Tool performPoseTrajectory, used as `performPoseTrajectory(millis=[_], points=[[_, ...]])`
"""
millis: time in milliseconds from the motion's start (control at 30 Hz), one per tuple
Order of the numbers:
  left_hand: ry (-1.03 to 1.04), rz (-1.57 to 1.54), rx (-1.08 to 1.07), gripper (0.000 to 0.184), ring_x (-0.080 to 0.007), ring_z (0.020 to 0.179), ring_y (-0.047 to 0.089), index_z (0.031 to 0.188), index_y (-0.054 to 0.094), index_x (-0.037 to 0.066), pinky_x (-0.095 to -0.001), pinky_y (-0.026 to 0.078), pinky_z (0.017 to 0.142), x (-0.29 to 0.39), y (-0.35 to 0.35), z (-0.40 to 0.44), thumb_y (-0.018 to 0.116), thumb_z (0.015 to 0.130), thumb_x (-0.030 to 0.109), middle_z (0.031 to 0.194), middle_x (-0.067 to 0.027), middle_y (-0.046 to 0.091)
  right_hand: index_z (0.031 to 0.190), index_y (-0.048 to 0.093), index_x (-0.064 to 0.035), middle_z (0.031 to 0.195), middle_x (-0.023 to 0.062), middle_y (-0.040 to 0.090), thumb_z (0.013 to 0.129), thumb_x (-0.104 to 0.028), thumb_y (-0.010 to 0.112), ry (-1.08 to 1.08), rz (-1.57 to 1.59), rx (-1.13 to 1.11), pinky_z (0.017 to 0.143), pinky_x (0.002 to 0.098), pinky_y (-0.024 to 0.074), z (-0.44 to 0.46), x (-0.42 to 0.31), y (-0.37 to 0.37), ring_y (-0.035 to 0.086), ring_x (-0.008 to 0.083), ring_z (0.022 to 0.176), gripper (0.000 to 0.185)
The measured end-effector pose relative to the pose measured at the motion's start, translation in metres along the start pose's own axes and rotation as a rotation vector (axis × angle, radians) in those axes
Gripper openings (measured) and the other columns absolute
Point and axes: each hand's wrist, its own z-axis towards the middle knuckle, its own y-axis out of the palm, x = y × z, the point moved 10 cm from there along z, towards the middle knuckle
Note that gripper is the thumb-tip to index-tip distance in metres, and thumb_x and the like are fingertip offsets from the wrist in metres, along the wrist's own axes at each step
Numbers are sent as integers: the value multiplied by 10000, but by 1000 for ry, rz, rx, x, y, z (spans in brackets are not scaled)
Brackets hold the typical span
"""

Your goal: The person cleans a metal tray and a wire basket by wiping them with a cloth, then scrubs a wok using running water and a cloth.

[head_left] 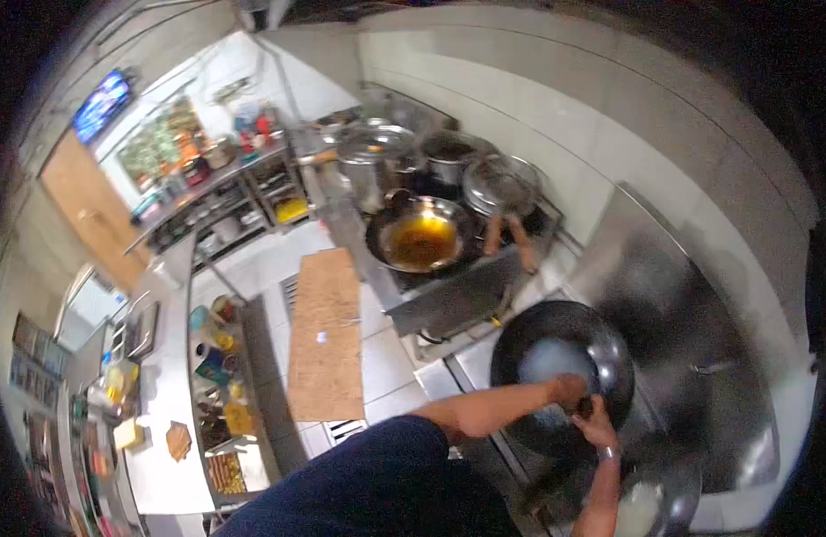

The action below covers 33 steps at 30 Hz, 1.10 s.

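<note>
Both my hands meet over a large dark wok (511, 358) that holds a pale, cloudy liquid (556, 360). My left hand (569, 391) reaches in from the left with curled fingers. From below comes my right hand (596, 425), with a band on its wrist, its fingers closed close to the left one. Between them shows a small dark, round shape, too blurred to name. My fingers hide what lies under them in the wok. Near my right forearm is a second pan (672, 501) with something pale in it.
Beyond the wok, a stove carries a wok of amber oil (422, 242), a lidded pot (368, 174) and a strainer with wooden handles (511, 237). A brown mat (326, 358) lies on the tiled floor. A white counter (166, 394) with shelves below runs along the left.
</note>
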Motion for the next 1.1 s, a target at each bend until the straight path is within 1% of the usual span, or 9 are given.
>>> performPoseTrajectory(millis=[100, 233, 300, 400, 500, 667, 767, 1067, 1100], points=[[-113, -513, -357, 411, -220, 729, 643, 1008, 675, 88, -371, 524, 585, -23, 55, -15, 749, 730, 382, 905, -60, 685, 1144, 525, -11, 1056, 113, 594, 883, -194, 662, -48, -88, 128, 873, 382, 456, -10, -25, -12, 575, 260, 979, 347], [-173, -1759, -257, 706, -302, 1179, 484, 1376, 405, 170, -485, 519, 779, 12, 13, -91, 610, 841, 583, 1353, -64, 480, 1191, 507, 31, 1128, 188, 590, 910, -218, 624, -281, -366, 712, 944, 421, 430, -60, -130, -19, 572, 353, 1046, 393], [-99, -1937, -99, 636, -260, 1228, 415, 1325, 456, 152, -490, 458, 884, 27, 0, -91, 647, 846, 525, 1358, -57, 466, 1387, 398, 5, 1397, 231, 434, 907, -172, 557, -88, -53, 456, 1037, 445, 363, -55, -108, 21, 438, 357, 1269, 535], [-164, -2144, 51, 460, -180, 1000, 575, 1147, 561, 62, -378, 522, 652, 9, -9, -107, 689, 861, 399, 1143, -81, 588, 1414, 350, 17, 1412, 206, 434, 851, -55, 457, -284, 221, 267, 1063, 463, 331, -58, -127, 41, 425, 361, 1284, 578], [-120, -1818, -120, 200, -133, 793, 562, 902, 626, 75, -308, 450, 600, 0, -22, -126, 674, 882, 268, 855, -42, 591, 1422, 346, -1, 1356, 249, 419, 919, -108, 425, -524, -605, 374, 1016, 512, 385, -76, -163, -9, 425, 370, 1268, 520], [150, -1755, -732, 252, -63, 495, 374, 688, 479, 133, -193, 326, 411, 90, -15, -106, 640, 882, 147, 599, 49, 389, 1316, 407, -12, 1253, 213, 520, 836, -29, 518, -1158, -677, 203, 977, 505, 406, -93, -203, 8, 478, 396, 1156, 493], [18, -1558, -900, 316, -36, 448, 308, 658, 431, 151, -167, 246, 362, 102, -42, -118, 664, 870, 181, 584, 66, 359, 1326, 412, -69, 1249, 217, 473, 820, -254, 624, -1050, -721, 89, 882, 509, 452, -64, -168, -12, 516, 405, 1059, 579], [61, -1128, -1018, 330, -117, 415, 433, 615, 504, 118, -283, 369, 383, 114, -46, -44, 683, 846, 273, 565, 24, 494, 963, 590, 43, 833, 183, 601, 758, -85, 608, -896, -912, 159, 672, 447, 495, -50, -214, -66, 606, 365, 818, 242], [54, -922, -737, 301, -181, 462, 504, 638, 553, 89, -348, 410, 424, 99, -49, -17, 700, 811, 287, 598, -22, 554, 1007, 572, 33, 877, 177, 608, 778, -99, 599, -693, -988, 116, 710, 444, 488, -30, -195, -72, 601, 365, 862, 265]])
